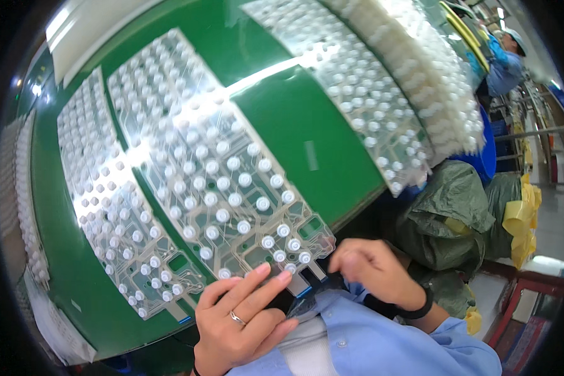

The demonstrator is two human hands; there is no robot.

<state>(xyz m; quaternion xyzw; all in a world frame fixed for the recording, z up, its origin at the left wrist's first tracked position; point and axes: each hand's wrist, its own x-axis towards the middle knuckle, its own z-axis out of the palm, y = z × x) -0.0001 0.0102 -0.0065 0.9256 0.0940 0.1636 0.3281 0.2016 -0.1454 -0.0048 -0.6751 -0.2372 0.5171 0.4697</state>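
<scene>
A clear keyboard membrane sheet (222, 182) with printed traces and rows of white rubber domes lies in front of me on the green table. My left hand (238, 326), with a ring on one finger, has its fingers stretched out over the sheet's near edge, beside a flat tail with a blue end. At the sheet's near right corner is my right hand (376, 272), fingers curled in; whether they pinch the corner or some small thing is hidden. Left of this sheet lies a second membrane sheet (116, 216), also covered with white domes.
Another domed sheet (357, 94) lies at the right, beside a tall pile of stacked sheets (445, 94). A further stack (28, 200) stands at the far left. Dark green bags (451, 200) and a blue bin (487, 147) are past the table's right edge. A co-worker (504, 66) stands farther back.
</scene>
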